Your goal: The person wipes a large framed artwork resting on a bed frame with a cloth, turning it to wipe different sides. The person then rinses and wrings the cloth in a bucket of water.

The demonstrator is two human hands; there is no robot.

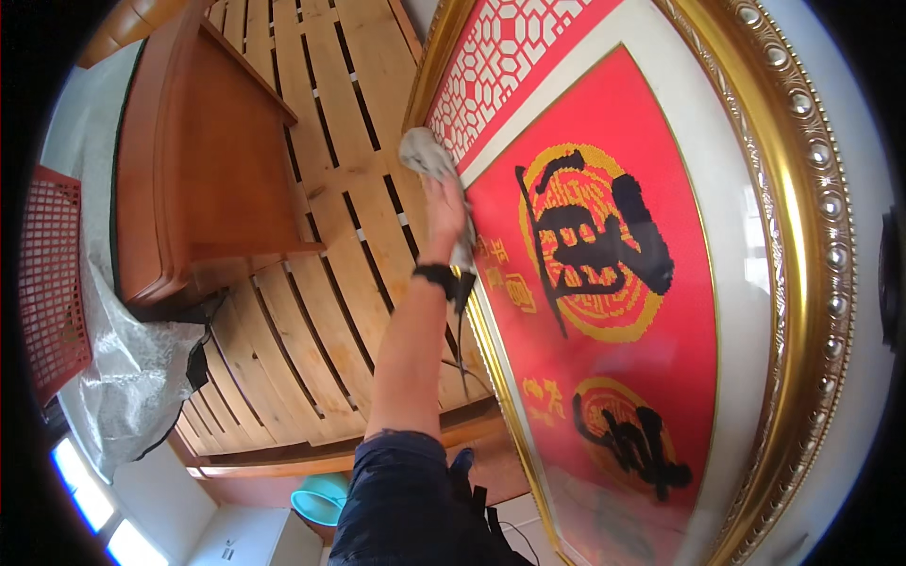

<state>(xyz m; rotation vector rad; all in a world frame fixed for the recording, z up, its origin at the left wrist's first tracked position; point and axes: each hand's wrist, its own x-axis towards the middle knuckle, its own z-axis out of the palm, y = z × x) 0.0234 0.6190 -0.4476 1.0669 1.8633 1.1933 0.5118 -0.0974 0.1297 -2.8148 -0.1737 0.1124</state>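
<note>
My left hand (447, 213) reaches up and away, with a black band on its wrist. A pale grey cloth (427, 154) is under its fingers and palm, pressed along the left edge of a large framed picture (694, 236). The cloth bunches past the fingertips near the frame's corner, and part of it shows beside the palm. The picture has an ornate gold frame (807, 283), a white mat and a red panel with black brush characters over gold round designs. Light reflects off its glassy front. My right hand is out of the picture.
The picture leans over a wooden slatted platform (326, 311). On the left stand a brown wooden furniture piece (212, 160), a silvery sheet (132, 391) and a red plastic basket (52, 274). A turquoise basin (319, 500) and a white cabinet (255, 540) are below the platform's near edge.
</note>
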